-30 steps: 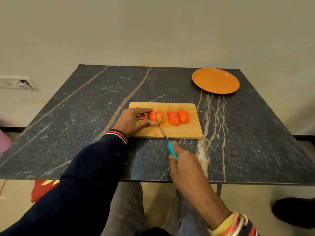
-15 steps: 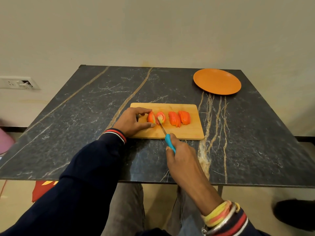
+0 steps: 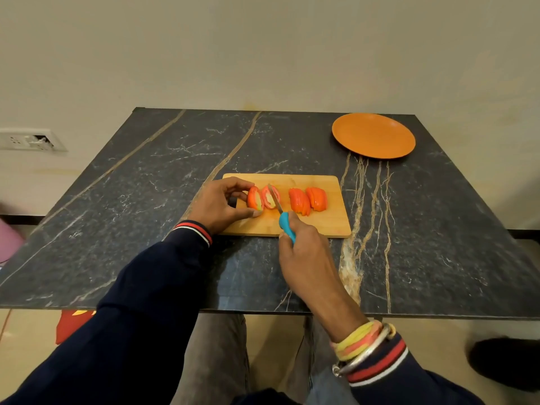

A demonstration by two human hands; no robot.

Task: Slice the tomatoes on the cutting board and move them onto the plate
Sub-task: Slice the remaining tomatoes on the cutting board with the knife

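Slice [image 3: 270, 197] just fell free! Left hand [image 3: 222, 204] pinches the last chunk [image 3: 254, 198], right hand [image 3: 304, 252] clamps the knife [image 3: 287, 226]; slicing nearly done, plate [image 3: 374, 135] waits at 1 o'clock.

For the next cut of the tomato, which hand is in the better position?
The right hand: it grips the knife, with the blade against the cut slice. The left hand pinches the end piece, steadying it.
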